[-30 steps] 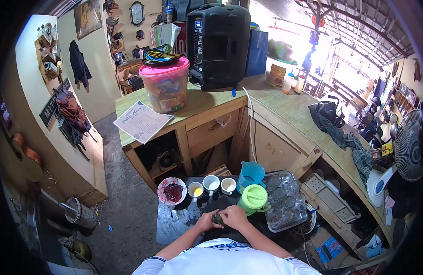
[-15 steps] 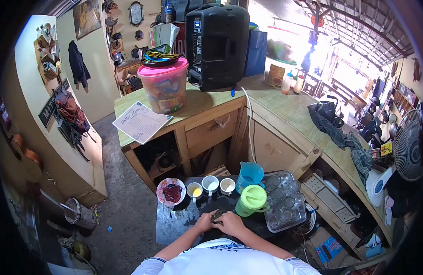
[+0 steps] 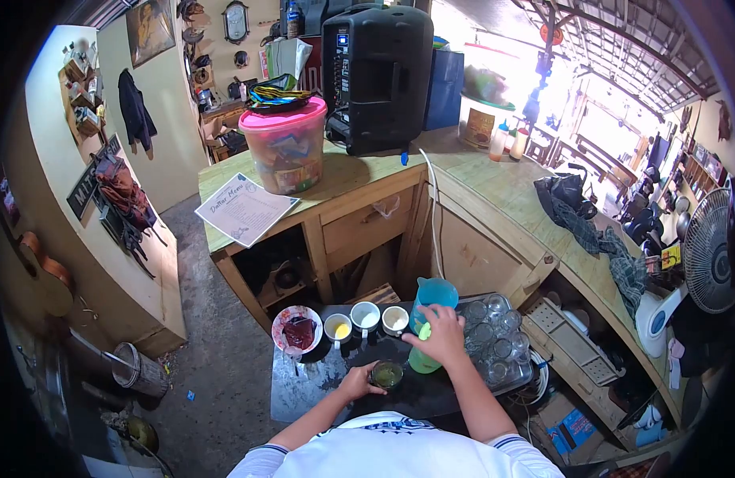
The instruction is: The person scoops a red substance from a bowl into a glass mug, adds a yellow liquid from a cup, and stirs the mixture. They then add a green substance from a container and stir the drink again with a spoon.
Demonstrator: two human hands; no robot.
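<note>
My left hand (image 3: 359, 383) is wrapped around a clear drinking glass (image 3: 387, 374) with something greenish in it, low over the dark tabletop. My right hand (image 3: 441, 338) reaches over the green pitcher (image 3: 422, 363), its fingers closed on the lid (image 3: 425, 330); the hand covers much of the pitcher. Just behind stands a blue pitcher (image 3: 436, 292). Left of the pitchers are three white cups: one with yellow contents (image 3: 337, 328), one with white contents (image 3: 366, 317) and one with pale contents (image 3: 395, 320). A plate (image 3: 280, 319) holds a dark red item.
At the right, a clear tray (image 3: 527, 377) is crowded with upturned glasses. A wooden counter (image 3: 359, 179) wraps around the front, bearing a pink-lidded tub (image 3: 284, 151), a menu sheet (image 3: 244, 211) and a black speaker (image 3: 377, 80). A fan (image 3: 706, 255) stands far right.
My right hand has left the glass and moved up and right onto the green pitcher's lid. My left hand keeps the glass, which now shows more plainly.
</note>
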